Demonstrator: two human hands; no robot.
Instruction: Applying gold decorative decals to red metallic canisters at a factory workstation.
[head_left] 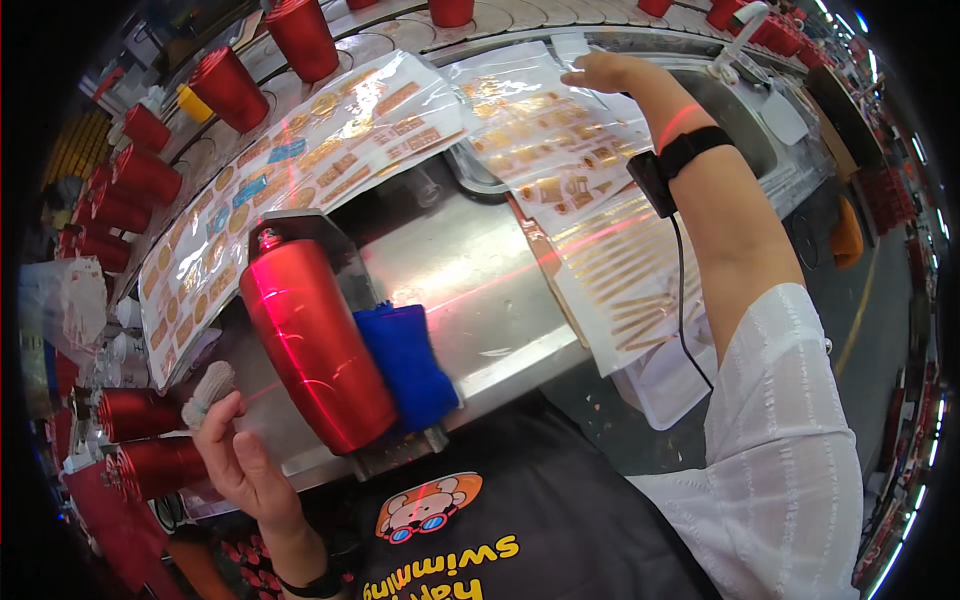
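Observation:
A glossy red metal cylinder (318, 345) lies tilted in a metal holder (300, 222) in front of me. A folded blue cloth (408, 365) rests against its right side. My left hand (245, 460) is just left of the cylinder, fingers apart and holding nothing. A grey knitted cover (210, 393) sits over one fingertip. My right hand (605, 73) reaches far forward over the gold-printed decal sheets (560, 140), fingers stretched out and pointing left, near a small white piece (570, 46). Whether the fingertips touch the sheet cannot be made out.
More decal sheets (330, 130) lie at the left along a slatted conveyor (400, 35) carrying red cylinders (302, 38). A sink (750, 120) with a white faucet (738, 38) is at the far right. A cable (682, 300) hangs from my right wrist. A white tray (668, 385) sits below the sheets.

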